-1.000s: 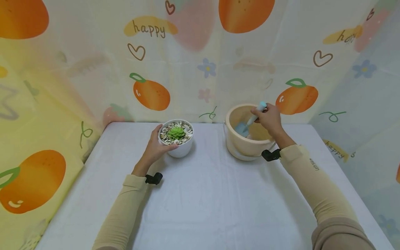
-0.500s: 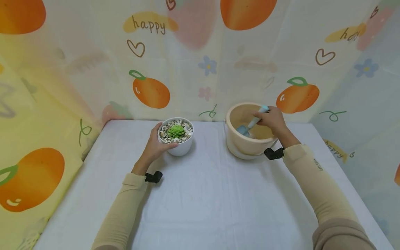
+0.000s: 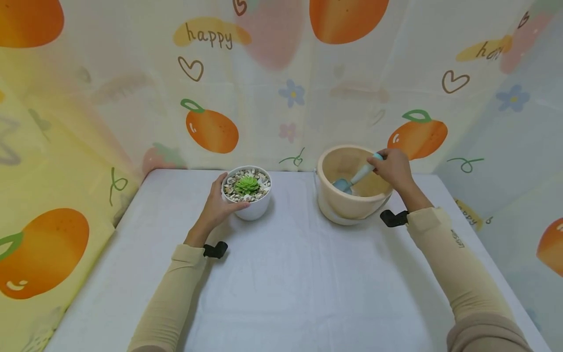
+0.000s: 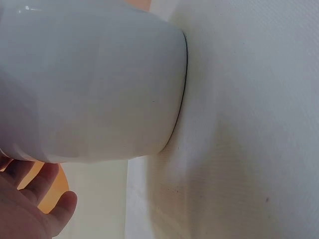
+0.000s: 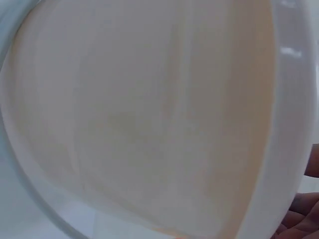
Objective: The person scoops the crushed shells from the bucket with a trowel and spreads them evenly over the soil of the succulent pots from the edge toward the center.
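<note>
In the head view, a white flowerpot (image 3: 251,212) stands left of centre near the table's back edge. Pebbles fill its top around a green succulent (image 3: 247,185). My left hand (image 3: 214,208) holds the pot from the left, thumb at the near side of the rim and fingers round the far side. To the right is a cream bucket (image 3: 340,207), where my right hand (image 3: 396,168) pinches the pale blue handle of a small shovel (image 3: 362,172). The shovel slants down to the left, its blade inside the bucket. In the right wrist view, the bucket's wall (image 5: 139,109) hides the shovel.
A white cloth covers the table (image 3: 281,283). Close behind it hangs a fruit-printed curtain (image 3: 264,117), which continues along both sides. The bucket's thin handle (image 5: 30,189) hangs down against its outside.
My right hand has moved to the right, and the shovel's handle leans further that way while the blade stays in the bucket. My left hand and the pot hold still.
</note>
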`<state>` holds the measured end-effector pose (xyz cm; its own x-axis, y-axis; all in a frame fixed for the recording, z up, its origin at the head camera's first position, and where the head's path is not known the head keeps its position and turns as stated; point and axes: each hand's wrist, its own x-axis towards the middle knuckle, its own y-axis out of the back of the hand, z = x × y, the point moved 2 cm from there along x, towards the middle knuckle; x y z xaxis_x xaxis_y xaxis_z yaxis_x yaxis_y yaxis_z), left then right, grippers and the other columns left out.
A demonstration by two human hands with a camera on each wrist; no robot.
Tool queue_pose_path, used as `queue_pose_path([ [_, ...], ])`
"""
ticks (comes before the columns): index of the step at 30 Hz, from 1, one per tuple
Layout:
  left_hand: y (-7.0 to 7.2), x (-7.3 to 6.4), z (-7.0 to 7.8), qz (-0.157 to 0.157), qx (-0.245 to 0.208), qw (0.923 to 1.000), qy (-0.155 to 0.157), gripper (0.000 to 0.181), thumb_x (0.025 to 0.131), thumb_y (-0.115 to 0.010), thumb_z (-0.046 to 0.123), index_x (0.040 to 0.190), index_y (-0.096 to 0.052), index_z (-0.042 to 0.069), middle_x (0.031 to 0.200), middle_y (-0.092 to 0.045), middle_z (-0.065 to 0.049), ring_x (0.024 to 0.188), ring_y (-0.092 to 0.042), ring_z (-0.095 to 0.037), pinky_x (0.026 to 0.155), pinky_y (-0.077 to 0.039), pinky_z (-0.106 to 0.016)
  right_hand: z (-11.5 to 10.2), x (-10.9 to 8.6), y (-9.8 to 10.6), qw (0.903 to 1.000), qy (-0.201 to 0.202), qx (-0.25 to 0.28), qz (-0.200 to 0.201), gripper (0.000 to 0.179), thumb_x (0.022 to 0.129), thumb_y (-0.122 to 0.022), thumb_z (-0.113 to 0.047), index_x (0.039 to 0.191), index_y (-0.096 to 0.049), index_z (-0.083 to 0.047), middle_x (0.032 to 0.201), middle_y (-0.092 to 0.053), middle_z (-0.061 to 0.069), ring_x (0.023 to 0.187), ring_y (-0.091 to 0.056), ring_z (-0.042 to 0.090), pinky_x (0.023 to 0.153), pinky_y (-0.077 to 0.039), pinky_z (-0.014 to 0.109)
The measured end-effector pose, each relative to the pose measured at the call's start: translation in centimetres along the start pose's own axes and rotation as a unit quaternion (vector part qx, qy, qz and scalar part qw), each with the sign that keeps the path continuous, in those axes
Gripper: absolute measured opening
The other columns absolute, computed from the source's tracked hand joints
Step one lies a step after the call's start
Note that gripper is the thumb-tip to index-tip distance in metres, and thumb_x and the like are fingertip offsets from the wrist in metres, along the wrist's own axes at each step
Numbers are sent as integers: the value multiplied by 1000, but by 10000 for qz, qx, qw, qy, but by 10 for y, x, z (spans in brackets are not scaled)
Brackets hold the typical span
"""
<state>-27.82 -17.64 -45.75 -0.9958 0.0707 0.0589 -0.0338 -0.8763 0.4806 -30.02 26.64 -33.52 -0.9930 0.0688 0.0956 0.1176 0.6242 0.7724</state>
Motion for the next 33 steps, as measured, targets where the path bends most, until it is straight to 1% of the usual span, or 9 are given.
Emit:
queue_pose_path([
  [2,0,0,0,-12,-14,10000,5,114,72,-86,36,156,-11,14,158,-19,-18,146,-24,-35,118,-23,-58,0,-1,0,9998,65,-200,58,42,95,-61,-23,118,-62,12,99,-69,30,69,-67,21,60,-49,22],
  [5,-1,-1,0,-35,-38,10000,24,114,72,-86,35,156,-11,14,158,-19,-18,146,-24,-35,118,-23,-58,2,-2,0,9988,107,-457,113,43,95,-60,-22,122,-60,12,111,-66,31,93,-66,39,75,-54,40],
  [7,-1,-1,0,-39,-43,10000,20,114,72,-86,35,156,-11,13,158,-18,-18,146,-23,-35,118,-22,-58,3,-2,-1,9981,130,-585,109,43,96,-59,-22,124,-59,12,120,-62,32,106,-60,45,87,-50,51],
  [9,0,-1,0,-47,-38,10000,7,115,72,-86,36,156,-10,13,158,-18,-19,146,-23,-36,118,-22,-58,3,-3,-1,9976,163,-656,125,43,96,-59,-22,124,-59,11,126,-58,32,113,-55,48,95,-46,55],
  [12,0,-1,1,-42,-24,10000,-20,115,72,-85,36,156,-10,13,158,-18,-19,146,-23,-35,118,-22,-58,3,-4,-1,9972,198,-707,158,42,96,-59,-21,124,-60,10,125,-58,33,113,-54,49,95,-46,56],
  [18,0,1,-1,-37,-3,10000,-28,115,72,-86,36,156,-11,13,158,-19,-19,145,-24,-36,117,-23,-59,4,-5,0,9976,164,-614,281,40,95,-59,-19,122,-61,10,123,-60,33,112,-55,48,93,-46,56],
  [25,1,0,-3,-22,-8,10000,-6,115,72,-86,36,156,-10,13,158,-19,-19,145,-24,-36,117,-23,-59,4,-7,-1,9976,277,-540,321,38,94,-61,-15,121,-61,11,122,-60,33,110,-57,46,91,-48,55],
  [29,1,0,-3,-39,11,10000,36,115,73,-85,36,156,-10,13,159,-18,-19,147,-22,-36,118,-21,-59,7,-9,-2,9982,356,-407,255,39,93,-61,-14,123,-60,11,126,-58,33,117,-54,47,97,-46,56],
  [33,1,0,-2,-117,132,9998,82,116,74,-84,37,157,-7,14,161,-15,-18,148,-19,-37,118,-20,-60,13,-13,-1,9982,474,-292,238,41,94,-61,-15,125,-59,11,128,-57,32,122,-51,47,102,-42,57],
])
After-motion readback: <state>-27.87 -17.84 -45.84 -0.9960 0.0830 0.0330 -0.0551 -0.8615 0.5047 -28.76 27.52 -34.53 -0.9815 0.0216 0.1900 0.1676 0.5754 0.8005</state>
